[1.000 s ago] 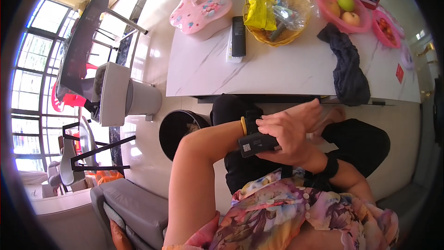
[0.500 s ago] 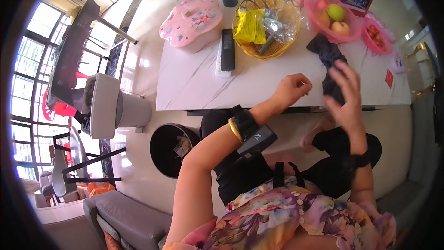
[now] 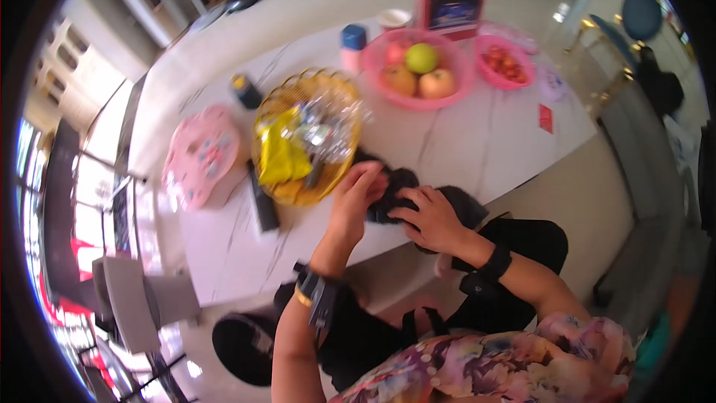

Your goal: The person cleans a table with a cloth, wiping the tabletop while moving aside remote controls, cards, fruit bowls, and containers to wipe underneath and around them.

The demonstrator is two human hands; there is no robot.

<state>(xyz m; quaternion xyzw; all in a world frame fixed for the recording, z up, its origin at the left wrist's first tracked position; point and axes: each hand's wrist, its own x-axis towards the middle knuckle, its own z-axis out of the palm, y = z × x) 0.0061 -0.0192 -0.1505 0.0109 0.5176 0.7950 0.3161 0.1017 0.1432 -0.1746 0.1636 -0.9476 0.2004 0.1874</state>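
A bunched, knotted black cloth [image 3: 462, 207] lies near the front edge of the table, between and under my hands. My left hand [image 3: 360, 192] is at its left end, fingers bent together and closed on the fabric. From the right, my right hand [image 3: 431, 218] grips the cloth's middle with curled fingers. Part of the cloth is hidden by the fingers. Just beyond my left hand stands a yellow woven basket [image 3: 298, 195], holding a yellow packet [image 3: 280, 153] and clear plastic wrappers [image 3: 328, 130].
A pink bowl of fruit [image 3: 466, 78], a small pink basket of red fruit [image 3: 526, 78] and a red-framed screen [image 3: 453, 9] sit farther back. At left are a pink lidded box [image 3: 201, 153] and a black remote [image 3: 263, 198]. A black bin [image 3: 239, 351] stands below.
My view has turned, so the table appears rotated. Both hands, apart from the cloth before, are now on it, and the cloth looks stretched sideways closer to the basket.
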